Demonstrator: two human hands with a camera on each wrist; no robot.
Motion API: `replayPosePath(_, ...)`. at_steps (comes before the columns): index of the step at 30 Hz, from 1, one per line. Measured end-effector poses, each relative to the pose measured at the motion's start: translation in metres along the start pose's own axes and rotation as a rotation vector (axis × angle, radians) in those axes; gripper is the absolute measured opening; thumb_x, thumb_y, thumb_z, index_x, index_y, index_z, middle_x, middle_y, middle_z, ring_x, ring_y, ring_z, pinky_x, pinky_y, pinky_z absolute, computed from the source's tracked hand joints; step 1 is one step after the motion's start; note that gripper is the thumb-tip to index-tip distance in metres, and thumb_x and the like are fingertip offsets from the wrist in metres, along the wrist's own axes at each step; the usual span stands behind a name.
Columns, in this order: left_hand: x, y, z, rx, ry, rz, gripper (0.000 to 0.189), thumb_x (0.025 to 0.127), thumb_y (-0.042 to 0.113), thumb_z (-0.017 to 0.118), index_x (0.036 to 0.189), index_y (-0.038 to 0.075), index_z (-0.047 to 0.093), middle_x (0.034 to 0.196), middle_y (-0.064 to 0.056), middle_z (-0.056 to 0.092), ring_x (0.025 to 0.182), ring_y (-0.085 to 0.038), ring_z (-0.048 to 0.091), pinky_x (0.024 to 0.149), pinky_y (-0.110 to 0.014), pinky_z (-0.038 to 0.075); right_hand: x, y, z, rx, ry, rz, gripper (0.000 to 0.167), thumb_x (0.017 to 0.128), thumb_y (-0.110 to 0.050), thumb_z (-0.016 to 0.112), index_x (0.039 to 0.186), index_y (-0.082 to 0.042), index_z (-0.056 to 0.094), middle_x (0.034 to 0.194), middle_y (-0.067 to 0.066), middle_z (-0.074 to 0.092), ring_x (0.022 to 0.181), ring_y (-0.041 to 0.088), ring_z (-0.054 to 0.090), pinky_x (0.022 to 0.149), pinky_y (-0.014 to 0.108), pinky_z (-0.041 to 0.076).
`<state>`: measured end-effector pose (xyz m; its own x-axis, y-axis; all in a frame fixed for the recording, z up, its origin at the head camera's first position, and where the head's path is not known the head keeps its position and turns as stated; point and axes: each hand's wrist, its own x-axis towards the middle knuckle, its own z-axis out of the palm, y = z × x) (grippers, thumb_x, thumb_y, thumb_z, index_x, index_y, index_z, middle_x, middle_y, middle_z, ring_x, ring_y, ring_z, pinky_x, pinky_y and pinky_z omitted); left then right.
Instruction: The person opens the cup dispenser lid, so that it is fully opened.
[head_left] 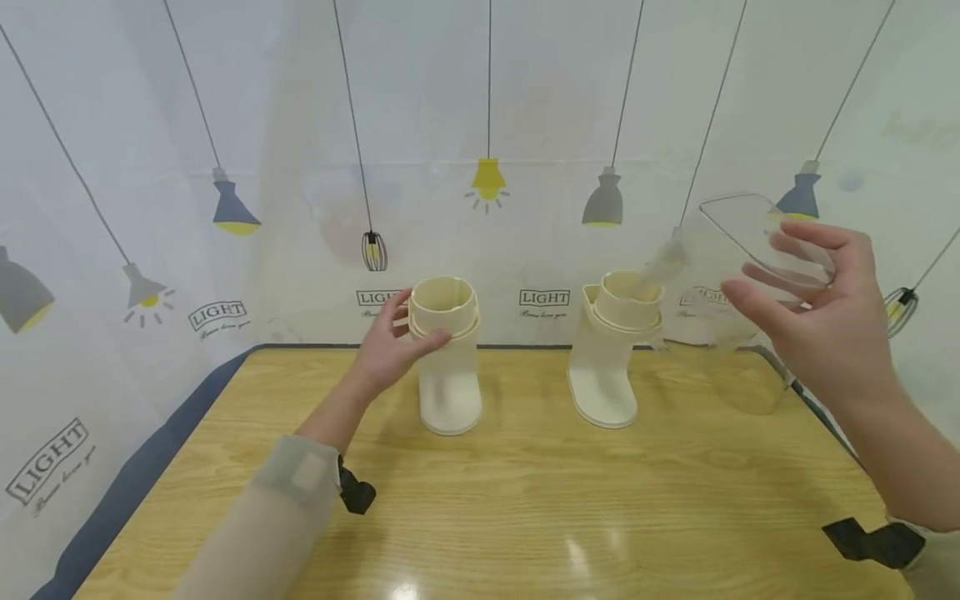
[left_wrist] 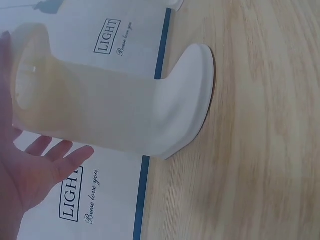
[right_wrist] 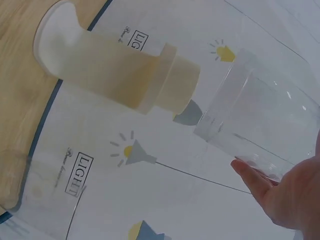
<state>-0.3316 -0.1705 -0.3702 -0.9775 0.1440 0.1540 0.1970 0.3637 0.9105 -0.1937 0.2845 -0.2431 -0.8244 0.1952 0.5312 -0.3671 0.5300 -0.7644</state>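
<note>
Two cream plastic dispenser stands, each with a round collar on top and a rounded foot, stand upright on the table. My left hand (head_left: 386,346) grips the left stand (head_left: 448,379) near its collar, thumb across the front and fingers at the far side. My right hand (head_left: 840,321) holds a clear plastic container (right_wrist: 265,112) in the air, tilted, beside and above the collar of the right stand (head_left: 606,375). In the right wrist view, the container's near end is apart from the collar of that stand (right_wrist: 115,75).
A second clear container (head_left: 750,387) stands at the table's right back edge, partly behind the right hand. The wooden table (head_left: 510,500) meets a wall sheet (head_left: 420,108) printed with hanging lamps. Black straps (head_left: 356,490) sit at both wrists.
</note>
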Motion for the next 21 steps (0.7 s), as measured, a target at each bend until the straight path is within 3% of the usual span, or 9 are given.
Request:
replayPosePath(7, 0.002, 0.0, -0.008, 0.007, -0.054, -0.026, 0.105, 0.088, 0.054, 0.084, 0.17, 0.036, 0.02, 0.168, -0.014, 0.036, 0.151, -0.042, 0.046, 0.113, -0.062, 0.05, -0.01, 0.025, -0.022, -0.131, 0.016, 0.028, 0.077, 0.094, -0.023, 0.082, 0.156, -0.032, 0.037, 0.142, -0.023, 0.047, 0.104, -0.022, 0.059, 0.074, 0.0, 0.049)
replayPosePath(15, 0.006, 0.001, -0.013, 0.022, -0.087, -0.048, 0.104, 0.09, 0.054, 0.082, 0.17, 0.039, 0.018, 0.165, -0.013, 0.038, 0.149, -0.042, 0.05, 0.113, -0.061, 0.051, -0.023, 0.063, -0.046, -0.186, 0.031, 0.139, 0.078, 0.096, -0.031, 0.08, 0.158, -0.033, 0.033, 0.142, -0.028, 0.042, 0.101, -0.026, 0.055, 0.07, 0.0, 0.046)
replayPosePath(21, 0.006, 0.0, -0.012, 0.02, -0.106, -0.062, 0.103, 0.091, 0.056, 0.081, 0.17, 0.04, 0.017, 0.165, -0.012, 0.038, 0.149, -0.041, 0.049, 0.111, -0.062, 0.052, -0.032, 0.1, -0.053, -0.335, -0.033, 0.238, 0.087, 0.095, -0.049, 0.078, 0.161, -0.028, 0.027, 0.172, 0.001, 0.033, 0.093, -0.028, 0.041, 0.062, 0.005, 0.044)
